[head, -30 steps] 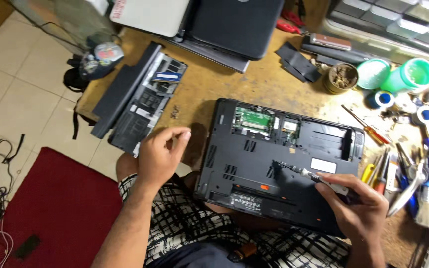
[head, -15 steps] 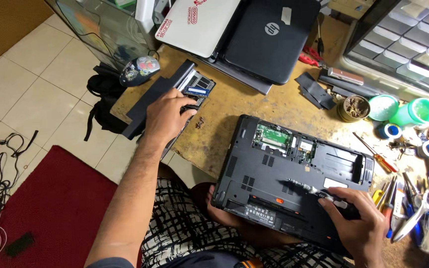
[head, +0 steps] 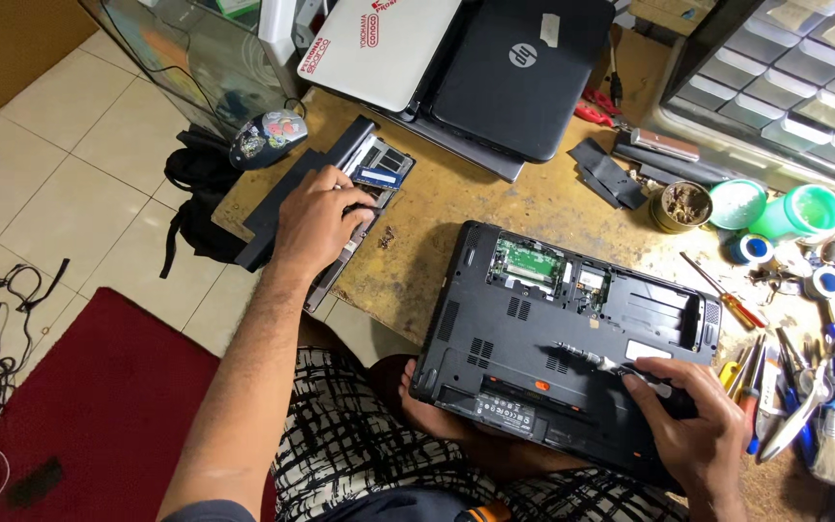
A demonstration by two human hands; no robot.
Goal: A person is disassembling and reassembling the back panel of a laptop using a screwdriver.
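A black laptop lies upside down on the wooden table, its bottom cover off and green circuit boards showing. My right hand grips a screwdriver whose tip rests on the laptop's underside. My left hand is stretched out to the left and rests on an opened dark laptop part with a blue memory module showing, at the table's left edge. Whether its fingers pinch anything there is hidden.
A white laptop and a black laptop are stacked at the back. A round tin, green lids, tape rolls, screwdrivers and brushes crowd the right. Drawer cabinets stand back right. A red mat lies on the floor.
My left hand has reached from beside the open laptop out to the dark part at the table's left edge. The right hand stays on the screwdriver.
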